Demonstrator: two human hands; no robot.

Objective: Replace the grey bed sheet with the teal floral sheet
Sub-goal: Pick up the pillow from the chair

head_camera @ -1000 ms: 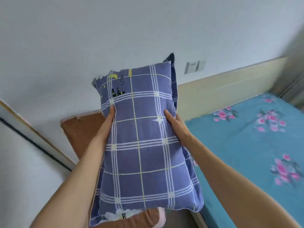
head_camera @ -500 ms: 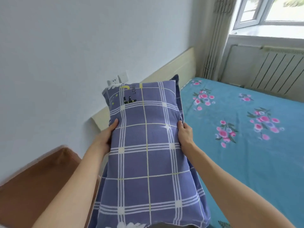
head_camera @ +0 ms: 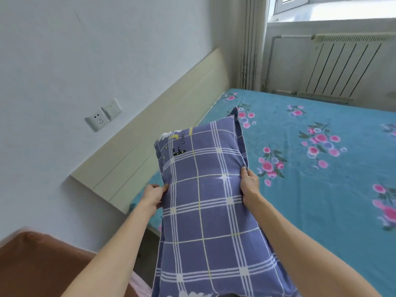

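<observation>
Both hands clamped on the plaid pillow (head_camera: pixel 205 189): left hand (head_camera: pixel 153 195) on its L edge, right hand (head_camera: pixel 249 184) on its R edge, pillow held in air w/ long axis pointing away from the person toward the headboard (head_camera: pixel 154 138). Teal floral sheet (head_camera: pixel 310 168) already spread on the bed, lying fwd and right of the hands; grey sheet not in view. Judgement: set-down spot is the sheet strip beside the headboard, so pillow goes fwd/down, R hand nearer the bed.

**What the view leaves unseen**

The purple checked pillow (head_camera: pixel 210 211) runs off the bottom edge and hides part of the teal floral sheet (head_camera: pixel 310 168). Only the thumb side of the left hand (head_camera: pixel 153 195) and right hand (head_camera: pixel 249 183) shows; their fingers lie behind the pillow. The brown object (head_camera: pixel 42 266) at lower left is cropped and blurred.
</observation>
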